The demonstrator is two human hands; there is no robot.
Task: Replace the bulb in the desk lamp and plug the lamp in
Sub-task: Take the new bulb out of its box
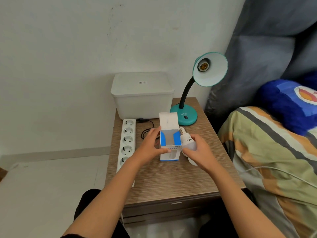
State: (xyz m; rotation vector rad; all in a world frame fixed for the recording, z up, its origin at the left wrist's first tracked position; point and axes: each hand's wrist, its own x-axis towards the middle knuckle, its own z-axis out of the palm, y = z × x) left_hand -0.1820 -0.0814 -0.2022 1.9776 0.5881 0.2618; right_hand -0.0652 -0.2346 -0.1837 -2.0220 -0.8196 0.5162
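Observation:
A teal desk lamp (186, 115) stands at the back right of the wooden nightstand (171, 182). Its shade (211, 70) tilts toward me and the socket (203, 66) inside is empty. The lamp's black plug (141, 120) and coiled cord (145, 131) lie loose beside a white power strip (127, 140). My left hand (151, 146) grips the side of an open white and blue box (169, 145). My right hand (197, 152) holds a white bulb (187, 140) just right of the box, screw base pointing away. Another white rounded thing (191, 162) peeks out under that hand.
A white lidded plastic bin (142, 95) fills the back left of the nightstand. A bed with a striped blanket (274, 160) and a blue pillow (288, 103) lies to the right. The white wall is behind, pale floor to the left.

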